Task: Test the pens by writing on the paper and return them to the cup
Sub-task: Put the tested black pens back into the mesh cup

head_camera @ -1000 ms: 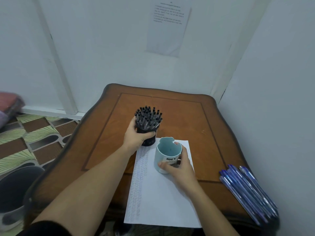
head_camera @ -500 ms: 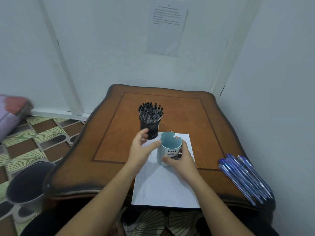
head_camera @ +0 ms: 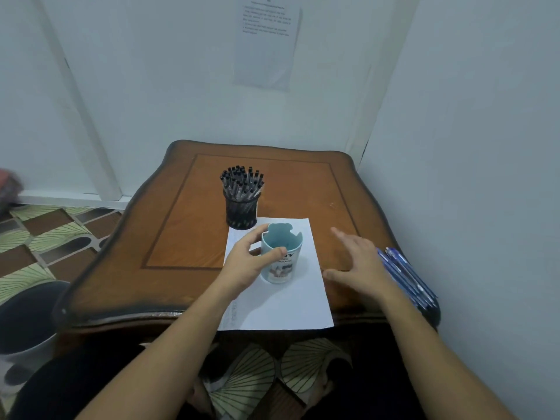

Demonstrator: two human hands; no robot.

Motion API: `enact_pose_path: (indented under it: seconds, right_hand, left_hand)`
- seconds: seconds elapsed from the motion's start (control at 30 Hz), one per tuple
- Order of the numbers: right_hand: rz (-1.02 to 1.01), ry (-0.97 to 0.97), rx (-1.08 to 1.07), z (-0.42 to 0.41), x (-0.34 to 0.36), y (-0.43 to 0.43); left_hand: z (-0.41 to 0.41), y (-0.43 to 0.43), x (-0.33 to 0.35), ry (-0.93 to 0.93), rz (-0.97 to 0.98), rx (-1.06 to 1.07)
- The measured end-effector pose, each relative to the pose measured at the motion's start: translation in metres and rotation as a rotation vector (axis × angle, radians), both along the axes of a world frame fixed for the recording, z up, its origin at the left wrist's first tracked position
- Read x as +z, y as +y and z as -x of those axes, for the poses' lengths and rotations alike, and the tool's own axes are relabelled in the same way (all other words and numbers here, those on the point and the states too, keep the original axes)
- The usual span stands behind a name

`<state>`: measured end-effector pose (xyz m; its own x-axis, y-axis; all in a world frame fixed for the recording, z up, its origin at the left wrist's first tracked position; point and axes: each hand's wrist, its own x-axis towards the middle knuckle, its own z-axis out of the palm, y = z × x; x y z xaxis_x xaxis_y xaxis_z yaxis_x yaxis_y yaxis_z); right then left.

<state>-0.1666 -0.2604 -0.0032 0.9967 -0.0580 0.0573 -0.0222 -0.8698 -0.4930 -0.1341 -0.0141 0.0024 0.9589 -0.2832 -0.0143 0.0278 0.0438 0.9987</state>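
The left hand (head_camera: 245, 265) wraps its thumb and fingers round the pale blue ceramic cup with a notched rim (head_camera: 280, 262), probably to steady it upright where finished pens can be dropped in. No pen shows inside the cup. The right hand (head_camera: 360, 268) is released, with its fingers spread and holding nothing. It hangs over the bare wood just beside the loose bundle of blue ballpoint pens (head_camera: 406, 275), which suggests a reach for the first one to test.

The cup stands on the far half of the white sheet of paper (head_camera: 291, 304). The sheet lies lengthwise toward the person, its near edge at the table's front. That leaves the near half free for writing. Faint rows of marks run down its left margin, likely trial strokes.

Touching the paper's far left corner is a black wire-mesh holder (head_camera: 241, 212), packed with black-capped pens (head_camera: 242, 183) standing upright, within either hand's reach. The blue pens lie at the right edge of the brown wooden table with a dark scalloped border (head_camera: 188, 237), close to the wall.

A printed notice (head_camera: 266, 43) hangs on the wall behind, its text too small to read. A grey bucket (head_camera: 27, 316) sits on the patterned floor at left.
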Motion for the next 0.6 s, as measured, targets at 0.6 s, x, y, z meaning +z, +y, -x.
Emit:
enact_pose_path:
  seconds: [0.6]
  right_hand:
    - [0.129, 0.238, -0.292, 0.002, -0.020, -0.059]
  left_hand:
    - [0.000, -0.015, -0.007, 0.081, 0.035, -0.017]
